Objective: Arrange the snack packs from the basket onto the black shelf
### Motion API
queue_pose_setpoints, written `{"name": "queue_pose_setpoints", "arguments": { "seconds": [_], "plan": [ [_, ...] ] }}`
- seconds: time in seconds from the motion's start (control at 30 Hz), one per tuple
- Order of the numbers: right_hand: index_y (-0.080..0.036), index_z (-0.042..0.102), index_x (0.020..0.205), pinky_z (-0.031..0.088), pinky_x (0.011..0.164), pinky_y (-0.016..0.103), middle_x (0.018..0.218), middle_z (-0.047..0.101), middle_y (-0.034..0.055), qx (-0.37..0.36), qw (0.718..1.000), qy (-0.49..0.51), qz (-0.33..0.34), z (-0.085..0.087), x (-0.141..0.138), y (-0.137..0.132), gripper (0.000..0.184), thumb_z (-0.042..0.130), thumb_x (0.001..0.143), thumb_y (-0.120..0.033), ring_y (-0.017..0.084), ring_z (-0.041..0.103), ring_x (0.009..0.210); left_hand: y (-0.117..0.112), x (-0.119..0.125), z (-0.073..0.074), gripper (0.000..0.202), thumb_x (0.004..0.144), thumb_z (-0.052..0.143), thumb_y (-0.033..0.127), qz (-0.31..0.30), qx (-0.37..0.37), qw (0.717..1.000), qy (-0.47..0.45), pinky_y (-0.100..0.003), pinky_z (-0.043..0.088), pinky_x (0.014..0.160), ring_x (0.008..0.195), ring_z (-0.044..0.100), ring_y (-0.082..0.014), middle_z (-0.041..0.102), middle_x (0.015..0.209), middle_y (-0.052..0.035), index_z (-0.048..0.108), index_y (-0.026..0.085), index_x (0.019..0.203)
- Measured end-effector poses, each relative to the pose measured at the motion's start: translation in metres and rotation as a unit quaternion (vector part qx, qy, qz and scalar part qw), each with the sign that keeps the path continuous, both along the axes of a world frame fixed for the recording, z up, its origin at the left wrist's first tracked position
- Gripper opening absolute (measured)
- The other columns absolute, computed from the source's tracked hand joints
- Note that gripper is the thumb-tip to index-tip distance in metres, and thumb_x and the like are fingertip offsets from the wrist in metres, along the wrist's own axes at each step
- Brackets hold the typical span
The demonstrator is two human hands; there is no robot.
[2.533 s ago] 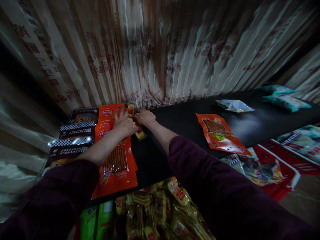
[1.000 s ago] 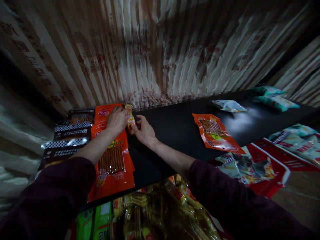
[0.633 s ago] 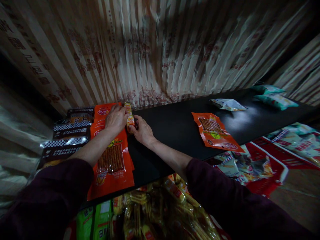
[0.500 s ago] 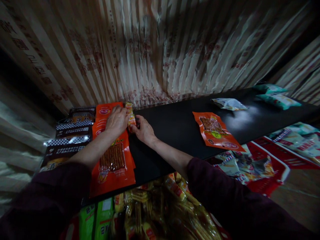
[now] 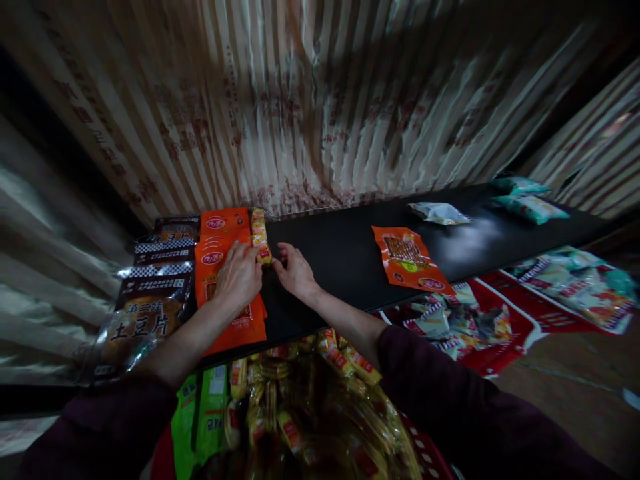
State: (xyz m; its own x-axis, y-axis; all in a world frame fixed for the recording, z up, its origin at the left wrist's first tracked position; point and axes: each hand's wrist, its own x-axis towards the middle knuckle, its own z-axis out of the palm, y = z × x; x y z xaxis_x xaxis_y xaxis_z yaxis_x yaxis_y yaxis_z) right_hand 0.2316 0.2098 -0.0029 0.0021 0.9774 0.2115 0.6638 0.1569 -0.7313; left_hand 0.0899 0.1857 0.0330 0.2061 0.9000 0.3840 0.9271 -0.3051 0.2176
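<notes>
Small yellow snack packets [image 5: 259, 235] lie in a line on a black shelf [image 5: 340, 253], right beside a stack of orange stick-snack bags [image 5: 220, 257]. My left hand [image 5: 239, 277] rests on the orange bags with its fingertips pinching the nearest yellow packet. Just right of that packet, my right hand [image 5: 295, 270] sits on the shelf with fingers curled toward it, touching or nearly touching it. Whether the right hand grips anything is unclear.
Dark chip bags [image 5: 150, 293] are stacked at the shelf's left end. One orange bag [image 5: 407, 257], a pale packet [image 5: 439, 213] and green packets [image 5: 527, 203] lie further right. A basket of yellow and green snacks [image 5: 300, 413] is below me. Striped curtain [image 5: 310, 113] backs the shelf.
Both hands have drawn back toward me along the line of yellow packets. The camera has pulled back and tilted, showing more of the chip bags and the basket.
</notes>
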Motion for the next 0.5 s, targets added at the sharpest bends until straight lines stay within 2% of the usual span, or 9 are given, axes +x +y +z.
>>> {"name": "queue_pose_setpoints", "arguments": {
  "seconds": [0.1,0.2,0.33,0.5],
  "plan": [
    [-0.015,0.05,0.124,0.049,0.086,0.034,0.11,0.061,0.0111,-0.003,1.0,-0.016,0.003,0.002,-0.004,-0.006,0.042,0.055,0.083,-0.023,0.018,0.061,0.089,-0.007,-0.001,-0.007,0.034,0.084,0.04,0.017,0.011,-0.01,1.0,0.016,-0.044,0.033,0.109,0.131,0.04,-0.0277,0.058,0.125,-0.016,0.06,0.011,0.11],
    [-0.016,0.051,0.123,0.048,0.089,0.035,0.111,0.063,0.0112,-0.013,0.999,-0.033,-0.007,0.001,-0.009,-0.005,0.042,0.057,0.082,-0.02,0.019,0.062,0.092,-0.01,0.0,-0.008,0.039,0.083,0.039,0.015,0.018,-0.022,0.999,0.025,-0.047,0.029,0.111,0.134,0.036,-0.0283,0.058,0.127,-0.0172,0.056,0.009,0.117],
    [-0.017,0.052,0.122,0.046,0.092,0.034,0.11,0.065,0.0092,-0.013,1.0,-0.022,-0.014,-0.008,-0.012,0.001,0.041,0.056,0.081,-0.017,0.019,0.062,0.097,-0.007,0.006,-0.007,0.045,0.08,0.04,0.012,0.026,-0.036,0.998,0.04,-0.054,0.022,0.111,0.138,0.029,-0.031,0.057,0.128,-0.0191,0.052,0.008,0.123],
    [-0.019,0.053,0.12,0.046,0.092,0.032,0.109,0.066,0.0076,0.0,1.0,-0.013,-0.003,-0.016,-0.009,0.006,0.04,0.056,0.081,-0.015,0.017,0.063,0.097,-0.003,0.016,-0.009,0.046,0.078,0.039,0.01,0.006,-0.032,0.997,0.066,-0.055,0.017,0.112,0.139,0.026,-0.0334,0.051,0.134,-0.0208,0.052,0.005,0.122]
  ]
}}
